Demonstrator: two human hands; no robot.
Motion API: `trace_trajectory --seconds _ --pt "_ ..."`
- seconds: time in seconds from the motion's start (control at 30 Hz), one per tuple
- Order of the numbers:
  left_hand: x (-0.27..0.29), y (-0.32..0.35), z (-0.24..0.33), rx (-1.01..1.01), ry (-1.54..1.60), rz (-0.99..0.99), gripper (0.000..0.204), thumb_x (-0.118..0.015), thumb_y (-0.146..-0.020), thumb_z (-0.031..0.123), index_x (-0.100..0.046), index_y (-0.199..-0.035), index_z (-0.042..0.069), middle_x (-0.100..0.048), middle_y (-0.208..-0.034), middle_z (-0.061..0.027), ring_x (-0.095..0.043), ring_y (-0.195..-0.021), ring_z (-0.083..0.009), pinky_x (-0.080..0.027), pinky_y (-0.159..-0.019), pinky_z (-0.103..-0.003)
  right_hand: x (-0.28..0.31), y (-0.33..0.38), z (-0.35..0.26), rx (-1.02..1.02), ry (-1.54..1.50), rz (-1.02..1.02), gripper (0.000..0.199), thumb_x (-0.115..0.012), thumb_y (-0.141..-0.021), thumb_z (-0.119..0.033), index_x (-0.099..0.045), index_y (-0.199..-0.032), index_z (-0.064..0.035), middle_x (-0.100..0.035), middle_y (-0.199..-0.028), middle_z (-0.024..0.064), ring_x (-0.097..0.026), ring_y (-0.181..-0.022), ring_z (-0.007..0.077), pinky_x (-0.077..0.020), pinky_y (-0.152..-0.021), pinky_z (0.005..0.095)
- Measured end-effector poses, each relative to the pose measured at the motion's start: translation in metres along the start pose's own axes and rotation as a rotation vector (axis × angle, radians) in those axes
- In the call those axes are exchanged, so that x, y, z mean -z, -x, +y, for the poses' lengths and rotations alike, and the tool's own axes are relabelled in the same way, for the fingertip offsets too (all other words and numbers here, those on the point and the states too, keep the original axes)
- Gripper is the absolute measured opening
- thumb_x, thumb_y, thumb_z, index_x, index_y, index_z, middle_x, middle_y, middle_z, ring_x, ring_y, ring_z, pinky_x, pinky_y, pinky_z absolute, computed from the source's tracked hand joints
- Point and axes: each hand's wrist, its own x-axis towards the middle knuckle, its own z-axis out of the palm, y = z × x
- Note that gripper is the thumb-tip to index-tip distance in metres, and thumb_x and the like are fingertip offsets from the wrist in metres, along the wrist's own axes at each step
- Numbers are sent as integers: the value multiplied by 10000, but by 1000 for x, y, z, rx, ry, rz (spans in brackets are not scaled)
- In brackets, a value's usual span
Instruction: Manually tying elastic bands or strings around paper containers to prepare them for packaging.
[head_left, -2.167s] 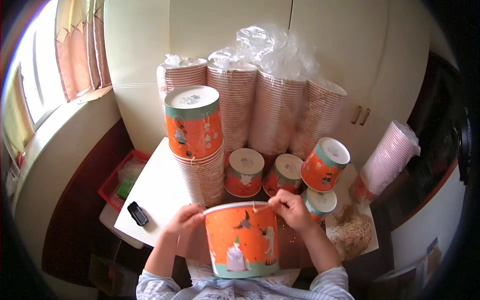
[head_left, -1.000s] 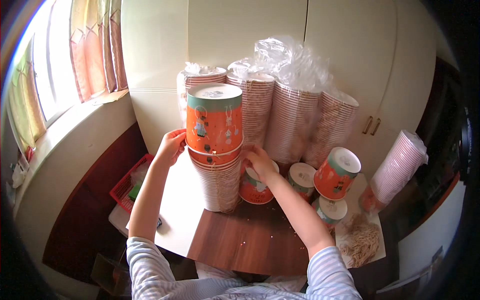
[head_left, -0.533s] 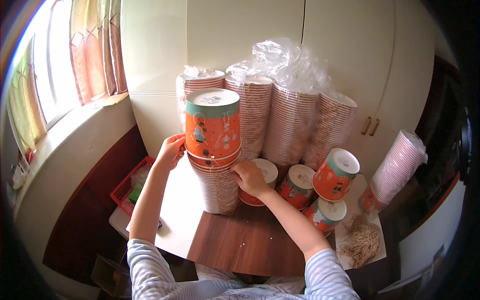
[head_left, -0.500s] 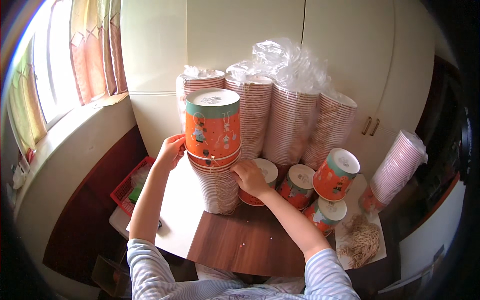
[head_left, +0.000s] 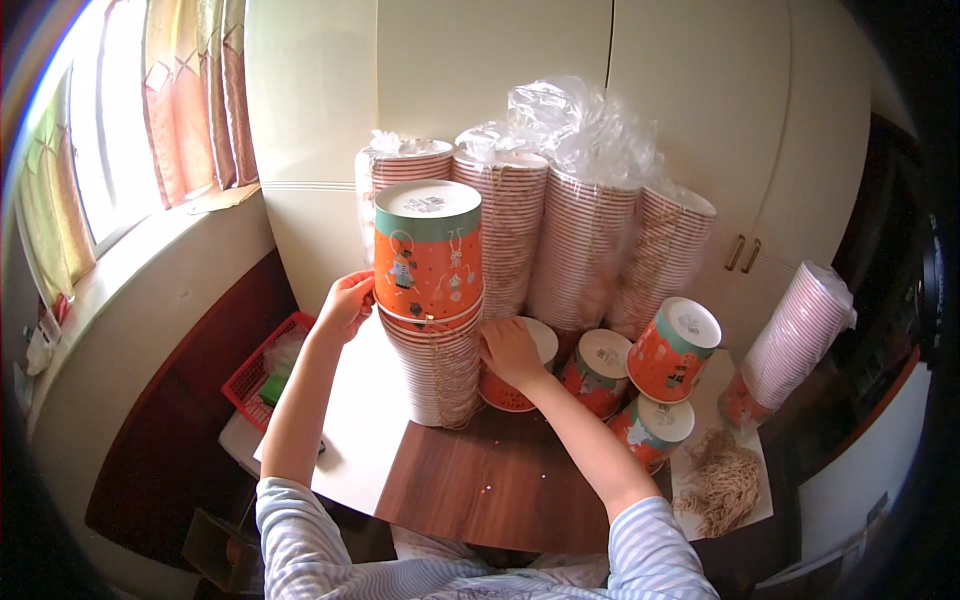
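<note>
A tall stack of nested paper buckets stands upside down on the table. The top paper bucket is orange with a green band, cartoon figures and its white base facing up. Thin beige cord hangs along the rims below it. My left hand is closed at the left side of the rim, its thumb and fingers pinching there. On the right side, my right hand presses curled fingers against the stack just under the top bucket's rim. Its fingertips are partly hidden.
Several loose upturned buckets are at the right, one resting on others. Behind stand plastic-wrapped bucket stacks; another wrapped stack leans far right. A heap of beige cord lies near the right edge, and a red basket sits at left.
My right hand has shifted slightly right and its fingers have moved along the stack's side. The top bucket has turned slightly. My left hand stays at the rim.
</note>
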Motion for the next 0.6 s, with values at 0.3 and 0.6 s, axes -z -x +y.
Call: trace_trajectory --seconds 0.3,0.6 --pt "-2 9 -6 -40 -136 57 166 -474 -850 100 -569 -938 -3 -463 -606 29 -378 -486 -44 -318 -421 -164 8 -1 -10 -109 -136 -50 311 -606 -684 -142 -477 -948 -41 -540 -864 112 -522 -861 262 -346 -812 376" --pt "-1 1 -11 -133 -278 61 179 -475 -834 101 -580 -927 -11 -513 -647 9 -410 -508 -47 -336 -431 -183 19 -20 -32 -36 -165 209 322 -667 -663 -200 -501 -901 -61 -541 -825 70 -523 -809 241 -370 -743 352"
